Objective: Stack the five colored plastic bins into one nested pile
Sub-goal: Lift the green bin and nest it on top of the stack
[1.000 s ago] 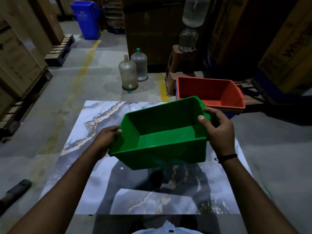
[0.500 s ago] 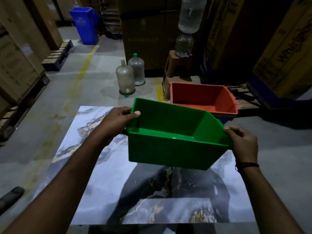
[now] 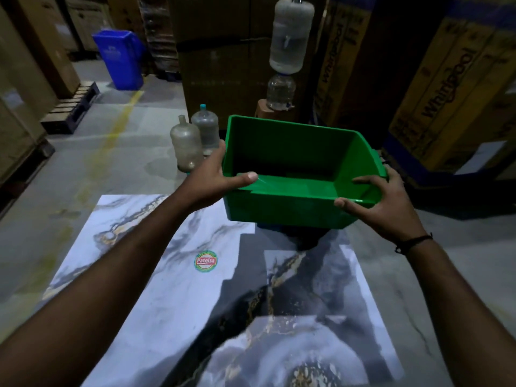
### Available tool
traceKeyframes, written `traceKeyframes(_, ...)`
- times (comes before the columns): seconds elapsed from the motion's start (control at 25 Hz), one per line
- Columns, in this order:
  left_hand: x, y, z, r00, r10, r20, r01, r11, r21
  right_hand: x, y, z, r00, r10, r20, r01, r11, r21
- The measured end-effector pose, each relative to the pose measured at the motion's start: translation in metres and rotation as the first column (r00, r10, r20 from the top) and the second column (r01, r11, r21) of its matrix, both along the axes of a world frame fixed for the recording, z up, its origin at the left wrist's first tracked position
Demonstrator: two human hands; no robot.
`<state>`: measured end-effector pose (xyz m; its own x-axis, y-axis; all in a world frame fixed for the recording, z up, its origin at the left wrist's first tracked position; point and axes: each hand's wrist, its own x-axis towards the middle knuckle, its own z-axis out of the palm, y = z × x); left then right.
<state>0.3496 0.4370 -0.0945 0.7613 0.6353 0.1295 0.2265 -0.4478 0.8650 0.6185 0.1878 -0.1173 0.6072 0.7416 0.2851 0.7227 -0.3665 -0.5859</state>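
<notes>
A green plastic bin (image 3: pixel 293 157) sits beyond the far edge of the marble table (image 3: pixel 178 297), where the red bin stood before. The red bin is hidden now. A sliver of a blue bin (image 3: pixel 265 226) shows under the green one's front left corner. My left hand (image 3: pixel 215 177) grips the green bin's left wall, thumb inside along the front rim. On the right front corner my right hand (image 3: pixel 382 202) holds the bin, with fingers curled over the rim into it.
Two big water jugs (image 3: pixel 192 143) stand on the floor left of the bin. A water dispenser (image 3: pixel 287 60) on a brown stool rises behind it. Cardboard boxes (image 3: pixel 452 88) crowd the right, a blue trash bin (image 3: pixel 122 62) the far left. A round sticker (image 3: pixel 205 261) marks the table.
Both hands carried the green bin forward and to the right, off the table, over the red bin, which it now covers. My view tilted forward too.
</notes>
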Motion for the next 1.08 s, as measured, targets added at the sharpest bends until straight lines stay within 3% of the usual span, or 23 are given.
traceKeyframes(0.24,0.056,0.024,-0.021,0.975,0.033,-0.220,-0.012,0.995,0.097,0.049,0.024,-0.004,0.999,-0.034,0.011,0.034,0.999,0.002)
traceKeyframes(0.64,0.116,0.038,-0.045,0.959,0.103,-0.264,-0.060,0.985,0.164,0.107,0.056,-0.032,0.996,-0.043,0.074,0.045,0.999,-0.022)
traceKeyframes(0.92,0.134,0.053,-0.070,0.957,0.104,-0.272,-0.088,0.994,0.070,0.132,0.071,-0.052,0.999,-0.040,0.010,0.041,0.995,-0.094)
traceKeyframes(1.08,0.141,0.059,-0.072,0.929,0.063,-0.365,-0.080,0.996,-0.031,0.146,0.085,-0.075,0.995,-0.103,0.010,0.103,0.976,-0.193)
